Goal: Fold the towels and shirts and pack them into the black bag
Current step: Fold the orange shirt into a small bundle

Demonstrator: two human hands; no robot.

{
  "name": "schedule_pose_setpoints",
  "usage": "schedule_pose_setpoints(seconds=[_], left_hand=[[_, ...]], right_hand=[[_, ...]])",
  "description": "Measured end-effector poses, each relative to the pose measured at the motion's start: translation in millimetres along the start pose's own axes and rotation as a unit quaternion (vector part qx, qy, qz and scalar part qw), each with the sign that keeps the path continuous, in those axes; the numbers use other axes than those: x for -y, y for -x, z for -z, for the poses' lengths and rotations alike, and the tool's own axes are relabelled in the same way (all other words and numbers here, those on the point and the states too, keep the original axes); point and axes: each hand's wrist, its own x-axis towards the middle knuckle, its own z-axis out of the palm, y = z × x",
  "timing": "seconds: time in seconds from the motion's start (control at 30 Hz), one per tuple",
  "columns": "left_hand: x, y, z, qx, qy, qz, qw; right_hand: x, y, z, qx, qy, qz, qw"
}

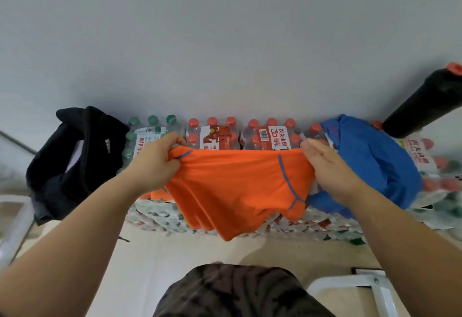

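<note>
Centre frame: orange shirt (pixel 237 186) with blue seam trim is held up in the air, top edge pulled roughly level, the rest hanging in loose folds toward lower centre. Left hand (pixel 155 161) grips the shirt's top corner at left of centre, fingers curled round bunched fabric. Right hand (pixel 330 166) pinches the opposite top corner at right of centre, thumb on the near side. Hands are well apart and the edge between them is taut. Behind the shirt, shrink-wrapped packs of water bottles run across mid-frame against a white wall (pixel 225 41): green-capped pack (pixel 150 136) at left, red-capped packs (pixel 270 134) at centre and more at far right. Blue shirt (pixel 370 161) lies crumpled on top of the packs at right of centre, just beside the right hand; contact can't be told. Black bag (pixel 75 161) sits at mid-left, leaning on the green-capped pack, opening facing the camera, pale patch visible inside, contents unclear. Black cylinder with a red cap (pixel 425 101) slants in from the upper right edge. White metal frame (pixel 362 289) at lower right, another white frame piece at lower left edge. Dark patterned garment (pixel 230 291) on the person at bottom centre. Pale floor below the packs.
</note>
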Motion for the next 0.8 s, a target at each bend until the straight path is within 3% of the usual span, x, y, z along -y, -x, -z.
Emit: schedule_pose_setpoints(seconds=[0.13,0.23,0.33,0.4,0.6,0.8], left_hand=[[-11.0,8.2,1.9,-0.025,-0.079,0.001,0.997],[-5.6,12.5,5.5,0.008,-0.177,-0.020,0.984],[-3.2,17.7,8.7,0.042,-0.221,-0.019,0.974],[-3.8,20.6,9.2,0.052,-0.218,-0.011,0.974],[9.6,14.6,2.7,0.033,-0.065,0.061,0.996],[39.9,-8.7,-8.2,0.025,-0.074,0.045,0.996]], right_hand=[[-2.6,-14.5,16.4,0.018,0.129,0.044,0.990],[-6.7,-22.5,34.7,0.071,0.238,0.064,0.967],[-4.1,-24.3,46.1,0.101,0.415,0.032,0.904],[-4.7,-26.5,48.2,0.085,0.475,0.051,0.874],[-17.4,-43.2,42.5,0.080,0.298,0.110,0.945],[-27.8,-60.4,23.2,0.021,0.312,0.133,0.940]])
